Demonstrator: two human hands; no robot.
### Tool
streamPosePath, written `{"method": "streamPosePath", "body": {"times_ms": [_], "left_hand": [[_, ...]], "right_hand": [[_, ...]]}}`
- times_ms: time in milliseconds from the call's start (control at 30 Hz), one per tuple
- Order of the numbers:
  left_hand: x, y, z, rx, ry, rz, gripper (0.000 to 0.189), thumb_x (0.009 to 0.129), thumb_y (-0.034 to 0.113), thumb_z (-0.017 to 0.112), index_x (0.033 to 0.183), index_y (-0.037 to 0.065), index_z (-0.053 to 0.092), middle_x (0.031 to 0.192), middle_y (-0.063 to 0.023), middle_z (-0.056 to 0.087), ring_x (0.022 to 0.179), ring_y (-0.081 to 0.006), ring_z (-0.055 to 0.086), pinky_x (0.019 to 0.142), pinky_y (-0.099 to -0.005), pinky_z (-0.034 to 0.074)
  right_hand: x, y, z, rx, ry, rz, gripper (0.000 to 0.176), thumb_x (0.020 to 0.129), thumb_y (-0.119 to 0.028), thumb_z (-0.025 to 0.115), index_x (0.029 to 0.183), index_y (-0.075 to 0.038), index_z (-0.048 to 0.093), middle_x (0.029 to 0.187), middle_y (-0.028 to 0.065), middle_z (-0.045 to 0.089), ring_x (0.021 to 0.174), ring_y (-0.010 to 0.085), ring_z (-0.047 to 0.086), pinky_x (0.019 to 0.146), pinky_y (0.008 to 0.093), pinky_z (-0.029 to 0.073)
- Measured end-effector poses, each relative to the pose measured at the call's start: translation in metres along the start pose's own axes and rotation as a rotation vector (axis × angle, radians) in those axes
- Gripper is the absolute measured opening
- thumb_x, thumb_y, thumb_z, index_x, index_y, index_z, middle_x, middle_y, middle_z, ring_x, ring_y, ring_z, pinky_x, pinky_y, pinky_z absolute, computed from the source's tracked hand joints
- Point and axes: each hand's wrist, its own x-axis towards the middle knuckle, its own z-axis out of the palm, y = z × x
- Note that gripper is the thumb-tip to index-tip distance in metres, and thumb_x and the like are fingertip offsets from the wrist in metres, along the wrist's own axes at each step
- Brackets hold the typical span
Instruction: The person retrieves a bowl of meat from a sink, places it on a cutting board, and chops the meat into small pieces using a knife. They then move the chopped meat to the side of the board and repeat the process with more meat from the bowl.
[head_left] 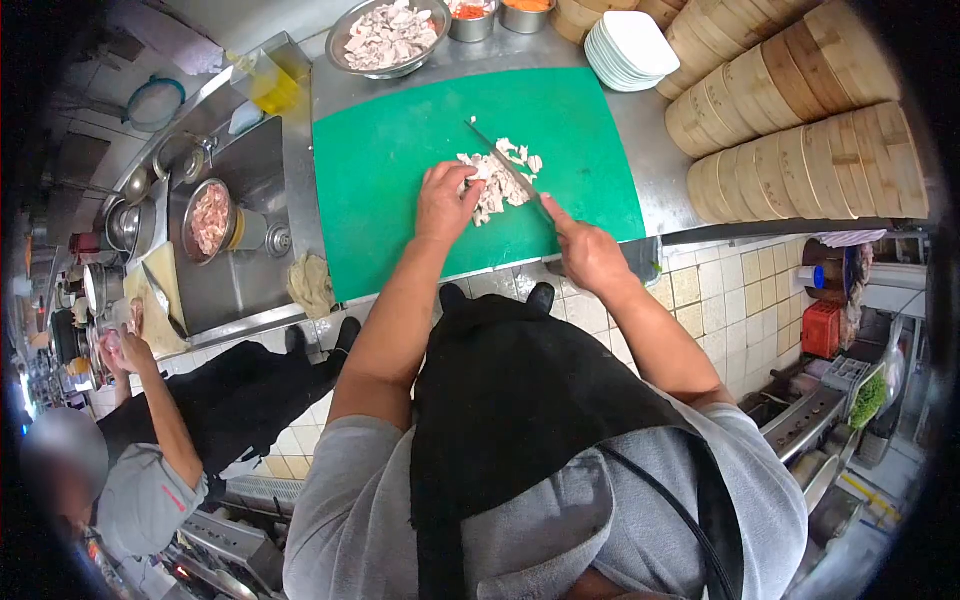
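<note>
Pale chopped meat (492, 198) lies in a small heap on the green cutting board (380, 150), with some cut pieces beyond the blade. My left hand (447, 203) rests at the heap's left side, fingers curled together against the meat; whether a piece is pinched in them is hard to make out. From the right, my right hand (590, 250) grips the handle of a knife (500, 158), index finger stretched along its top. The knife's blade points away and to the left, across the meat.
Behind the board stand a bowl of sliced meat (388, 38), small tins (472, 22) and stacked white plates (632, 50). Bamboo steamers (800, 170) line the right. A sink (250, 250) with a meat bowl (210, 222) is left; a co-worker (165, 480) stands lower left.
</note>
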Motion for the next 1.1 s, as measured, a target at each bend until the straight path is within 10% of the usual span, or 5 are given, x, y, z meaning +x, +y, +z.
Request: {"method": "streamPosePath", "body": {"times_ms": [233,500,1100], "left_hand": [[0.004,0.003,-0.001,0.020,-0.089,-0.062,0.036,0.079,0.026,0.085,0.108,0.009,0.072,0.114,-0.0131,0.067,0.109,-0.0348,0.061,0.097,-0.0439,0.050],[-0.001,0.048,0.003,0.289,-0.249,-0.096,0.094,0.068,0.039,0.092,0.147,0.012,0.049,0.156,-0.0163,0.040,0.140,-0.0381,0.042,0.112,-0.0540,0.037],[0.001,0.004,0.014,0.055,-0.025,0.009,0.036,0.078,0.022,0.085,0.109,0.008,0.075,0.112,-0.0115,0.068,0.107,-0.0329,0.062,0.094,-0.0429,0.052]], "right_hand": [[0.010,0.006,-0.002,-0.038,-0.056,0.069,0.071,0.096,-0.007,0.058,0.160,-0.026,0.034,0.101,0.0268,0.068,0.093,0.0463,0.067,0.083,0.0536,0.053],[0.003,0.015,-0.009,0.015,0.051,0.077,0.073,0.096,-0.008,0.057,0.161,-0.030,0.031,0.103,0.0271,0.067,0.092,0.0462,0.067,0.083,0.0541,0.054],[0.004,-0.004,-0.001,0.035,0.036,-0.054,0.073,0.096,-0.011,0.057,0.161,-0.030,0.030,0.096,0.0253,0.066,0.085,0.0446,0.068,0.079,0.0545,0.055]]}}
